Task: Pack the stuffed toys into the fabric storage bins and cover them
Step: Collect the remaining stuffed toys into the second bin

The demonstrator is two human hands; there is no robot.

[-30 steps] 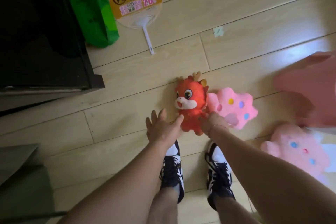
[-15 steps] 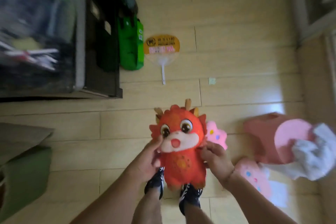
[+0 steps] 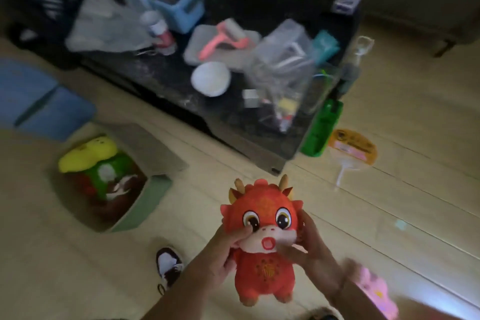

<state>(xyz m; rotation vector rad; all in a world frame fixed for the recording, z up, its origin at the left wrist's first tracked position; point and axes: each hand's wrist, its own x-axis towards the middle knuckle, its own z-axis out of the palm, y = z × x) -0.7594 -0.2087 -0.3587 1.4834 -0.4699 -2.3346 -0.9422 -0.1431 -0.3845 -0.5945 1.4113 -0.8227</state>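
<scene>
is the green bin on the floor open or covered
Open: the green bin has its lid flap folded back, with a yellow toy showing inside.

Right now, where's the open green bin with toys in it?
Head view, left of centre on the floor: the green bin sits left of the red dragon toy and in front of the black table.

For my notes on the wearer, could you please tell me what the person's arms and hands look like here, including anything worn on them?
Both forearms are bare, with no sleeves in view. The left hand shows no glove, ring or watch. The right hand is also ungloved; a thin dark band seems to cross its wrist, though blur leaves that uncertain.
</scene>
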